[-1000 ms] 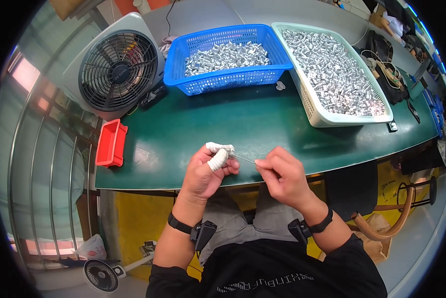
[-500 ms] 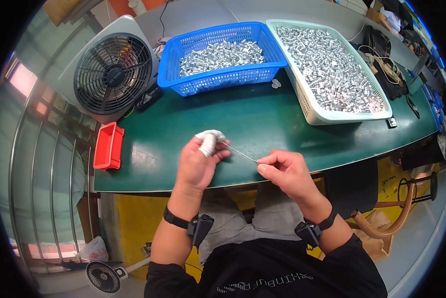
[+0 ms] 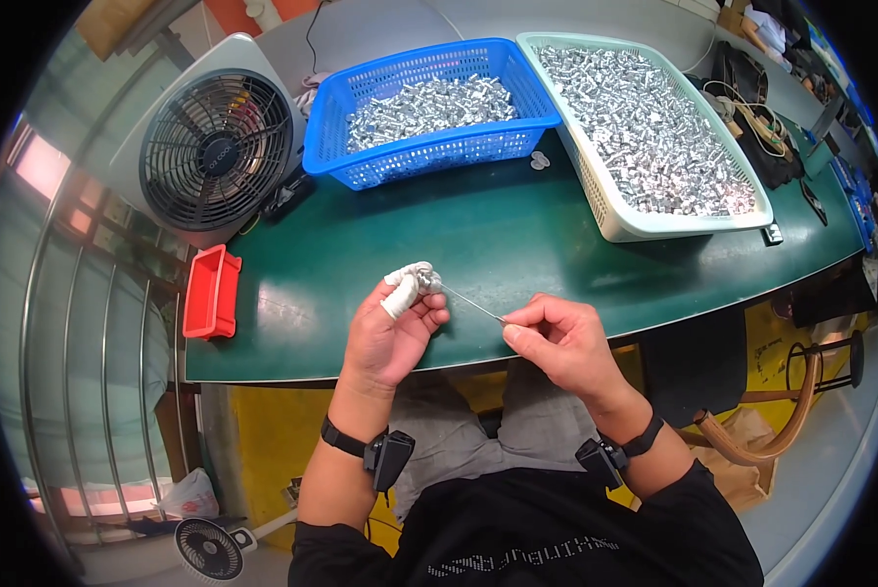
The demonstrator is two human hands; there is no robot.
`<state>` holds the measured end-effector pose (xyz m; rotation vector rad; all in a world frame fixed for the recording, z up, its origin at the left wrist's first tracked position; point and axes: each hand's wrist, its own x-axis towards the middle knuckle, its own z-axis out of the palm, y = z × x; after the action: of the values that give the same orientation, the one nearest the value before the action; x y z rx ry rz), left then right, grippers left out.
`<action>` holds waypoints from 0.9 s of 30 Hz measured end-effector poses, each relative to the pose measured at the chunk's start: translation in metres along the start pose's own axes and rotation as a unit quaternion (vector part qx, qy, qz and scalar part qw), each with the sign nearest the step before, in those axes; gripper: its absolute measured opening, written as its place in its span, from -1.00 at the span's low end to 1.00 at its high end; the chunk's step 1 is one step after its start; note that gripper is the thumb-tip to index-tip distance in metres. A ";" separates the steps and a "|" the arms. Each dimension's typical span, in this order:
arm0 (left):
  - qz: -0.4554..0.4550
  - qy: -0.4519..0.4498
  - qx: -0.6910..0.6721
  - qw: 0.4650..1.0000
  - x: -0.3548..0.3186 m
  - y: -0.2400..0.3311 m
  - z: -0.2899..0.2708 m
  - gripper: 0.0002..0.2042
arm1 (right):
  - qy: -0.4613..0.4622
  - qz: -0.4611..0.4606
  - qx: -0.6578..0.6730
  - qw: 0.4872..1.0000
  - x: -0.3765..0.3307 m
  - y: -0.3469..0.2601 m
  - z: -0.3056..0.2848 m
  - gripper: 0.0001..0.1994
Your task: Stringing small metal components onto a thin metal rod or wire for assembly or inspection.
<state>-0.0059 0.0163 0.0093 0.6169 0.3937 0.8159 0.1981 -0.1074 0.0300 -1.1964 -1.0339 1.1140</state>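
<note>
While two baskets wait, hands hold one wire.

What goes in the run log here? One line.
left hand: holds small metal part | right hand: pinches thin wire | over green table

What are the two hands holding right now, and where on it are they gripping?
The left hand, fingertips taped white, pinches a small silvery part at its tips. The right hand pinches the near end of a thin metal pin that reaches to that part.
</note>
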 end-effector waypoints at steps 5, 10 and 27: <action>0.002 -0.041 -0.003 0.999 -0.002 -0.006 0.000 -0.77 | -0.019 0.010 0.010 1.000 -0.001 -0.005 0.002 -0.91; 0.003 -0.028 0.052 0.998 -0.003 -0.004 0.003 -0.77 | -0.024 0.019 0.011 0.999 -0.002 -0.006 0.000 -0.91; 0.010 -0.021 0.079 0.997 -0.002 -0.008 0.002 -0.81 | -0.028 0.044 0.016 0.999 -0.005 -0.013 -0.005 -0.90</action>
<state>-0.0018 0.0097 0.0061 0.7850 0.4172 0.7953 0.2032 -0.1136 0.0426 -1.2015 -1.0108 1.2346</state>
